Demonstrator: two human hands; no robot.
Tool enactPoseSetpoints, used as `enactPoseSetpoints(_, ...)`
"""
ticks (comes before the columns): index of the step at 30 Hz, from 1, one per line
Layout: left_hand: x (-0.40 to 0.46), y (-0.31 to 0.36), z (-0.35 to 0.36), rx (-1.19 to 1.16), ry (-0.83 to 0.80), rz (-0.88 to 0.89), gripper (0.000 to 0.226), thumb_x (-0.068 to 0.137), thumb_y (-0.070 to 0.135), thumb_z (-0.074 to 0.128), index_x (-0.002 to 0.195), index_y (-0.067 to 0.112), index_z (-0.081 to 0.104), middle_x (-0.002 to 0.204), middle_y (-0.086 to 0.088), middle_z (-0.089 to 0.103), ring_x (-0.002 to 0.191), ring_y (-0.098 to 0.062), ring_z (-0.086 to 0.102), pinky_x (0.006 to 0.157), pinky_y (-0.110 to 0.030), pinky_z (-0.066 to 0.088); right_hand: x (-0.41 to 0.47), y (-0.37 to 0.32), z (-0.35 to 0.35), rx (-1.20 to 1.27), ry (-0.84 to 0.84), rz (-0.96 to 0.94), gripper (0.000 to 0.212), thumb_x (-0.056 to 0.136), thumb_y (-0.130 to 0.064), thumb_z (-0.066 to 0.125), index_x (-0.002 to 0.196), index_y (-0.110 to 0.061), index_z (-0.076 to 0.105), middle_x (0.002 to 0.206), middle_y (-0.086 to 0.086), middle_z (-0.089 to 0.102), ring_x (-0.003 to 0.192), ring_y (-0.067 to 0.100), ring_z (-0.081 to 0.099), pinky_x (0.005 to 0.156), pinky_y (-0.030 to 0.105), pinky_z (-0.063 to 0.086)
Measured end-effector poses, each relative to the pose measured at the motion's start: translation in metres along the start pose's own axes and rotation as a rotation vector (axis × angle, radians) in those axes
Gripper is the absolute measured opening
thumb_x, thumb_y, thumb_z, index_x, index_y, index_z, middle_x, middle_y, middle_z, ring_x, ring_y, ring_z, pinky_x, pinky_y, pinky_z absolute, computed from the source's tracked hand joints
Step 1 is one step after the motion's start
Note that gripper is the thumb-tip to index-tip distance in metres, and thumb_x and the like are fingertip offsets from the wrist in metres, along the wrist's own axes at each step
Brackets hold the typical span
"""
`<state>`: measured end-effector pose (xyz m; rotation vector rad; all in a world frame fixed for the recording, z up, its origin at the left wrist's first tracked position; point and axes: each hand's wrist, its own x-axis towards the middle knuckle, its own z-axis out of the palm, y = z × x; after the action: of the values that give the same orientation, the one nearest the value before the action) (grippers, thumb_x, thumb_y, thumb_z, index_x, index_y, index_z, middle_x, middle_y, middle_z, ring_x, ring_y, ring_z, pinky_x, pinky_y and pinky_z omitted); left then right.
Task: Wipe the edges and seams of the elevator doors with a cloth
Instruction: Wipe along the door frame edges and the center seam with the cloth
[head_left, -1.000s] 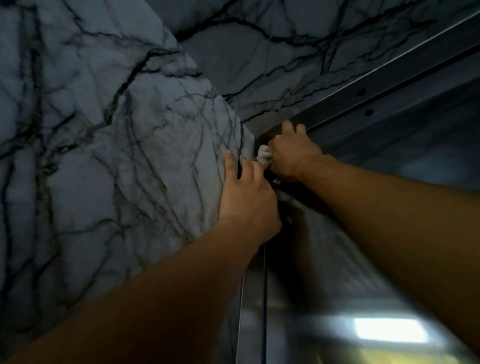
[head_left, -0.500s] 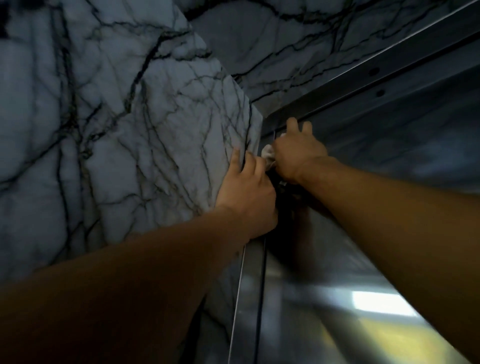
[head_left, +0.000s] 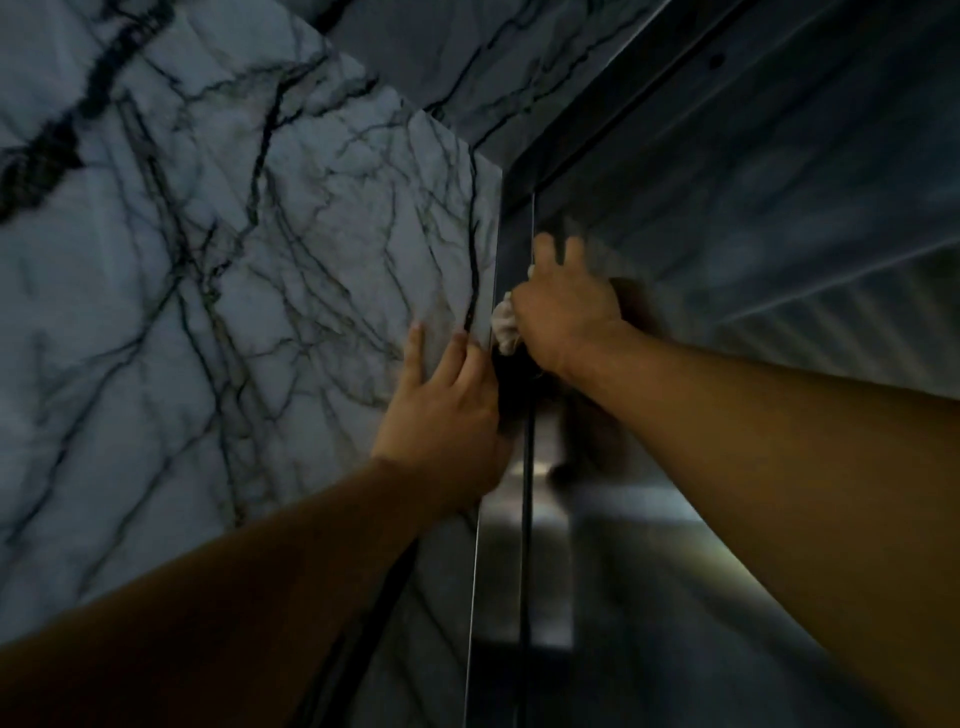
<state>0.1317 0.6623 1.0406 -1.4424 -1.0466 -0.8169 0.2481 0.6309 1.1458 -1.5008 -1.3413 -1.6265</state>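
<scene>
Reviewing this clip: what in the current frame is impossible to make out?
- Cloth, head view: mostly hidden under the right hand; its size and fold are unknown.
- Right hand's fingertips: motion-blurred against the metal door.
- Seam beneath the hands: covered, so its cleanliness cannot be judged.
- Left hand on the marble wall: its palm is hidden.
- Door's lower part: cut off by the frame edge.

The right hand (head_left: 563, 306) with the white cloth (head_left: 505, 322) has slid down the door seam (head_left: 529, 467), away from the top corner. The left hand (head_left: 441, 415) has spread its fingers wider on the marble wall (head_left: 208, 260).
</scene>
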Motion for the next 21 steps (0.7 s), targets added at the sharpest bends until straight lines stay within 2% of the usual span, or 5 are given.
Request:
enactPoseSetpoints(6, -0.051, 0.016, 0.008, 0.065, -0.044, 0.016, 0.082, 0.095, 0.057, 0.026, 0.156, 0.006, 0.009, 0.164, -0.018, 0.009, 0.153, -0.032, 0.0, 0.116, -0.067, -0.004, -0.043, -0.014, 0.005, 0.066, -0.003, 0.021, 0.026, 0.091, -0.025, 0.061, 0.116, -0.02, 0.064, 0.15, 0.009, 0.016, 0.13, 0.039, 0.023, 0.087, 0.035, 0.047)
enactPoseSetpoints(10, -0.077, 0.029, 0.015, 0.043, -0.036, -0.009, 0.081, 0.094, 0.054, 0.027, 0.156, 0.004, 0.013, 0.164, -0.021, 0.012, 0.153, -0.034, 0.001, 0.116, -0.066, -0.001, -0.066, -0.023, 0.016, 0.081, 0.06, 0.022, 0.023, 0.093, -0.02, 0.055, 0.112, -0.014, 0.066, 0.147, 0.01, 0.022, 0.128, 0.04, 0.027, 0.083, 0.035, 0.045)
enactPoseSetpoints(13, -0.085, 0.034, 0.016, 0.058, -0.025, -0.006, 0.08, 0.092, 0.052, 0.029, 0.153, 0.001, 0.023, 0.16, -0.023, 0.024, 0.152, -0.037, 0.011, 0.116, -0.067, 0.005, -0.073, -0.025, 0.02, 0.095, 0.1, 0.017, 0.025, 0.094, -0.022, 0.053, 0.115, -0.016, 0.065, 0.146, 0.01, 0.023, 0.127, 0.04, 0.029, 0.085, 0.035, 0.044)
enactPoseSetpoints(17, -0.083, 0.036, 0.016, 0.102, -0.017, -0.005, 0.08, 0.091, 0.053, 0.034, 0.151, -0.001, 0.029, 0.157, -0.025, 0.029, 0.15, -0.039, 0.016, 0.114, -0.069, 0.008, -0.076, -0.026, 0.028, 0.109, 0.181, 0.018, 0.028, 0.093, -0.03, 0.055, 0.117, -0.018, 0.065, 0.145, 0.008, 0.026, 0.126, 0.037, 0.03, 0.087, 0.036, 0.043)
enactPoseSetpoints(21, -0.08, 0.038, 0.016, 0.112, -0.009, -0.019, 0.076, 0.09, 0.051, 0.043, 0.145, -0.002, 0.041, 0.152, -0.026, 0.038, 0.147, -0.04, 0.024, 0.114, -0.069, 0.014, -0.078, -0.023, 0.039, 0.065, 0.327, -0.03, 0.038, 0.099, -0.034, 0.038, 0.121, -0.018, 0.064, 0.143, 0.009, 0.036, 0.129, 0.036, 0.031, 0.102, 0.044, 0.033)
